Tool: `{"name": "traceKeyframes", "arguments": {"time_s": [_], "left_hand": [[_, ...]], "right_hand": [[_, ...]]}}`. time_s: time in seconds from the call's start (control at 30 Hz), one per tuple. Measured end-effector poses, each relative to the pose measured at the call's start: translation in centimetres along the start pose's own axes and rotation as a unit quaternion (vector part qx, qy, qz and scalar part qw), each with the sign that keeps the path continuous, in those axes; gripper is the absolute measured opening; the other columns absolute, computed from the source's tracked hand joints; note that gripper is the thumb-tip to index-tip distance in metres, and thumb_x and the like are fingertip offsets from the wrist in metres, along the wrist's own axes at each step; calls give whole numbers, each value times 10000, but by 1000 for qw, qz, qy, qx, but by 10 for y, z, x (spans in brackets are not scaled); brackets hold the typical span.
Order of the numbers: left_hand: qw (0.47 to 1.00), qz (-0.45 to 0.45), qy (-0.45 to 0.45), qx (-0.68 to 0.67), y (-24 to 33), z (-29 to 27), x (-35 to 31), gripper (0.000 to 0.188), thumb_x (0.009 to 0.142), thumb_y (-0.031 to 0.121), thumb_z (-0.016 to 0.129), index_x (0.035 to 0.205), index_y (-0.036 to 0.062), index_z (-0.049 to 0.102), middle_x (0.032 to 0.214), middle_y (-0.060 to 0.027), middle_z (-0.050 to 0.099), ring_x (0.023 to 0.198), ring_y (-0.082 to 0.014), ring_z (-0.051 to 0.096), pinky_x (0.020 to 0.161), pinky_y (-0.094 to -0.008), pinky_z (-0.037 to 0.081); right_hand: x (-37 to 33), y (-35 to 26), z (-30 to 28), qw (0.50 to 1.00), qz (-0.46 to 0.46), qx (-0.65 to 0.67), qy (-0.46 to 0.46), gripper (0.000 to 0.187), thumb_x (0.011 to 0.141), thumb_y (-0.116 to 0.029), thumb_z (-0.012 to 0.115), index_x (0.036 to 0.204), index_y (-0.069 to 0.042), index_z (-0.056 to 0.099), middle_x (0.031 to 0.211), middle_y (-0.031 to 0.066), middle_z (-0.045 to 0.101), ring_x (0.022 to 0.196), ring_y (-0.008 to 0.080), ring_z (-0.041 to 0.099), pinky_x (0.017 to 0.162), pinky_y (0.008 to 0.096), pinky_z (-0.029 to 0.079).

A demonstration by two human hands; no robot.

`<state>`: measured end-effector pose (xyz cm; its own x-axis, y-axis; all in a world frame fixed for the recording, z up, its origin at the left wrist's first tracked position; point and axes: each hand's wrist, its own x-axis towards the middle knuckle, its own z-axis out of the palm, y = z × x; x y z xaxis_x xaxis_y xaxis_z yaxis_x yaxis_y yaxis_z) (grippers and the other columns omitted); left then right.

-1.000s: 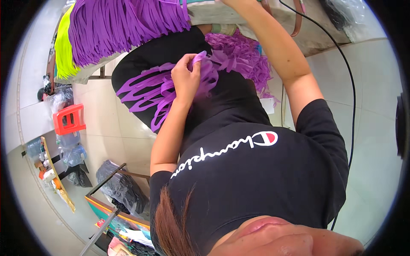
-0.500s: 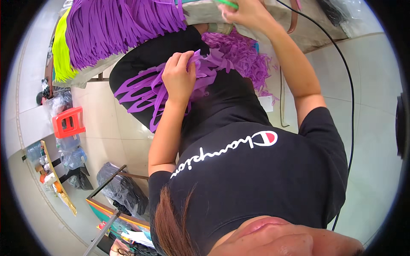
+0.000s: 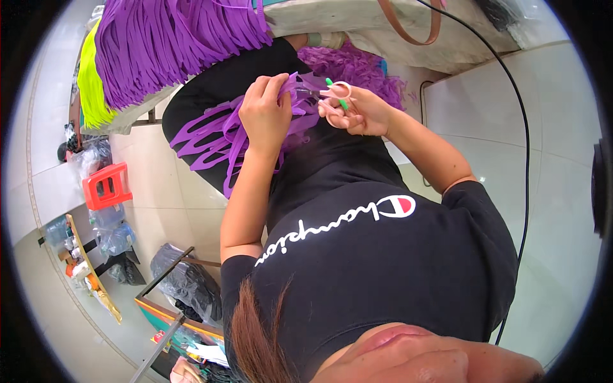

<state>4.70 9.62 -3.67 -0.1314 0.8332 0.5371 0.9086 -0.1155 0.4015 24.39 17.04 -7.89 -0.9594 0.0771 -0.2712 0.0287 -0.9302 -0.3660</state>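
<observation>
Pinching bunched purple fabric strips (image 3: 299,121) in left hand (image 3: 265,115), over black trousers (image 3: 348,154); gripping pale-handled scissors (image 3: 324,93) in right hand (image 3: 365,113), blades right at strips' edge, contact unclear; apparently trimming; next, likely calling for steadying strips and closing blades clear of left hand.

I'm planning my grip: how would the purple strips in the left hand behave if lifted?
The purple strips are probably floppy, since they bend and drape over the dark trousers. They look thin, so likely light. They overlap, so may tangle.
</observation>
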Motion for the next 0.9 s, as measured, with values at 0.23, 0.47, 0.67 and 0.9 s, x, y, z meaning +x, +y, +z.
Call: {"name": "traceKeyframes", "arguments": {"time_s": [0.23, 0.47, 0.67, 0.9], "left_hand": [[1000, -14, 4, -5, -3, -6, 1, 252, 660, 1, 663, 899, 80, 648, 808, -67, 595, 763, -262, 603, 674, -357, 484], [998, -49, 25, 18, -15, -13, 3, 238, 683, 2, 653, 910, 74, 652, 833, -78, 608, 760, -275, 607, 668, -363, 486], [997, -65, 38, 28, -24, -12, 0, 192, 711, 29, 654, 899, 65, 661, 828, -85, 613, 728, -281, 611, 647, -359, 484], [996, -85, 40, 13, -26, -14, -5, 177, 717, 33, 655, 891, 60, 663, 824, -85, 615, 728, -277, 613, 649, -354, 482]], "right_hand": [[-12, 2, -11, 981, -141, -101, 84, 348, 926, -309, 484, 1063, 7, 537, 718, 2, 519, 435, -21, 270, 362, 126, 189], [-50, 6, -31, 967, 40, -207, 142, 385, 925, -364, 518, 939, 10, 609, 576, 46, 544, 375, 8, 321, 321, 167, 190], [-34, 14, -44, 941, 68, -252, 216, 372, 896, -379, 583, 906, -10, 628, 572, 39, 554, 364, 10, 307, 331, 172, 177], [-36, 14, -43, 905, 86, -342, 237, 386, 830, -394, 667, 895, -15, 639, 547, 24, 546, 362, 23, 304, 357, 200, 171]]}}
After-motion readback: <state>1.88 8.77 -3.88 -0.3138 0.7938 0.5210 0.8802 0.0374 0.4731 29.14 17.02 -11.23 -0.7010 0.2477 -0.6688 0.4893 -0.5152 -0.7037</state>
